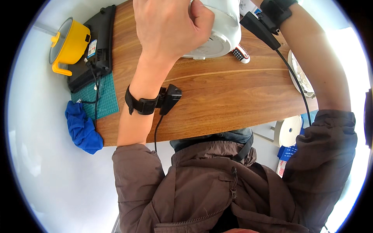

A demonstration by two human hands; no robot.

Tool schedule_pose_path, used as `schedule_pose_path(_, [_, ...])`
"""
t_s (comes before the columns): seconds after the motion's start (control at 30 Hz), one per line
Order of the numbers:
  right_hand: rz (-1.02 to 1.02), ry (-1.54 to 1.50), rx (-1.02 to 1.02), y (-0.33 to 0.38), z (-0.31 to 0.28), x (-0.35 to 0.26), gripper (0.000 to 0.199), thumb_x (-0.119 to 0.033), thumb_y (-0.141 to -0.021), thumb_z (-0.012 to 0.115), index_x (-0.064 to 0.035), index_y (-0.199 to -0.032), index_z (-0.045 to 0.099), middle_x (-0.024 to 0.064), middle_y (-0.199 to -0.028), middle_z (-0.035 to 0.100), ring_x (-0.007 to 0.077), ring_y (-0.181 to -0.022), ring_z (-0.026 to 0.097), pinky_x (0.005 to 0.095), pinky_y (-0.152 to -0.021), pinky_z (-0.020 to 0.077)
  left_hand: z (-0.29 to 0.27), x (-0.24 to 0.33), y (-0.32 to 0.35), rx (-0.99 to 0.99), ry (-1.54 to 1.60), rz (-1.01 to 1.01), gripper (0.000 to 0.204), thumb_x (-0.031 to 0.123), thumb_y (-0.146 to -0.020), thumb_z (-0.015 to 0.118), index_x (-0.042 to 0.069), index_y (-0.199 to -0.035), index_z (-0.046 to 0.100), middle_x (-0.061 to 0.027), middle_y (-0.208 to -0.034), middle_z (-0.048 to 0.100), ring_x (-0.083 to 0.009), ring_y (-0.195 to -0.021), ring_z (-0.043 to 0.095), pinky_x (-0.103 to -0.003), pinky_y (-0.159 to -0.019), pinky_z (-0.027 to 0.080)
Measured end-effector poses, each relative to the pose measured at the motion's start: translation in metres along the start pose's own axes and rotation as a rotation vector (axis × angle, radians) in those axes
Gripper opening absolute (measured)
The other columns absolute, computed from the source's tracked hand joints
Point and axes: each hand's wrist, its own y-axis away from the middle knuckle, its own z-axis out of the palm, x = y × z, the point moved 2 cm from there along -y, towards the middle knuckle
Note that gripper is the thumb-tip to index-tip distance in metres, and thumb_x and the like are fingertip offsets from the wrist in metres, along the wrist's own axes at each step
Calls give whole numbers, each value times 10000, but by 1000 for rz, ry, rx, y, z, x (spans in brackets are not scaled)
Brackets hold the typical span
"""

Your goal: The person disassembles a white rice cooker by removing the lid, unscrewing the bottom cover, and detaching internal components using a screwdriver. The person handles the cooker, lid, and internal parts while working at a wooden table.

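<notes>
A white rounded appliance [217, 27] is tipped over at the far edge of the view, its round base turned toward me. I cannot make out its exact kind. My left hand [171, 27] grips it from the left, the thumb bent against the base. The other fingertips are cut off by the top edge. My right forearm reaches up on the right, past the appliance, and the right hand itself is outside the picture. Beside the appliance's base lies a small handheld remote control [241, 53] with dark buttons.
A yellow pot [74, 42] stands on a black device [101, 42] at the left, near a green cutting mat [107, 97] and blue cloth [82, 128]. At the right table edge sits a round white part [297, 77]. Below is a white roll [287, 132]. Cables hang from both wrist-worn devices.
</notes>
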Motion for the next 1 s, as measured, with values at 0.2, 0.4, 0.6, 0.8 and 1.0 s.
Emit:
schedule_pose_path(0.2, [-7,13,-21,6,-1,-10,623,-555,-961,554,26,-893,767,182,-754,728,297,-652,724,426,-638,567,-8,7,-5,-73,-167,128,137,63,-711,569,49,-794,461,-167,-811,445,-381,-749,452,-474,-670,378])
schedule_pose_path(0.4, [67,69,-35,9,-13,-9,615,-550,-970,543,18,-890,764,173,-740,724,298,-656,728,433,-642,573,-3,11,-9,-80,-131,112,123,53,-712,556,46,-791,462,-172,-813,443,-383,-748,448,-473,-672,378])
schedule_pose_path(0.6, [15,41,-78,-15,18,-19,637,-556,-973,535,38,-912,759,197,-734,714,317,-637,718,439,-621,569,-29,4,4,-109,-193,69,113,68,-756,580,41,-846,517,-171,-843,468,-365,-776,471,-477,-703,388])
schedule_pose_path(0.8, [16,11,-57,-3,-3,-7,652,-547,-963,552,72,-920,752,241,-765,709,339,-655,718,461,-631,570,-50,-21,36,108,277,-467,175,166,-1023,499,28,-1020,607,-54,-944,576,-182,-875,539,-330,-803,465])
schedule_pose_path(1.0, [34,-75,1,-17,13,0,663,-547,-958,572,88,-1031,750,248,-882,740,363,-788,730,442,-764,564,-57,-45,115,148,309,-664,395,345,-1108,424,-20,-1247,475,-97,-1140,511,-191,-1058,496,-348,-937,435])
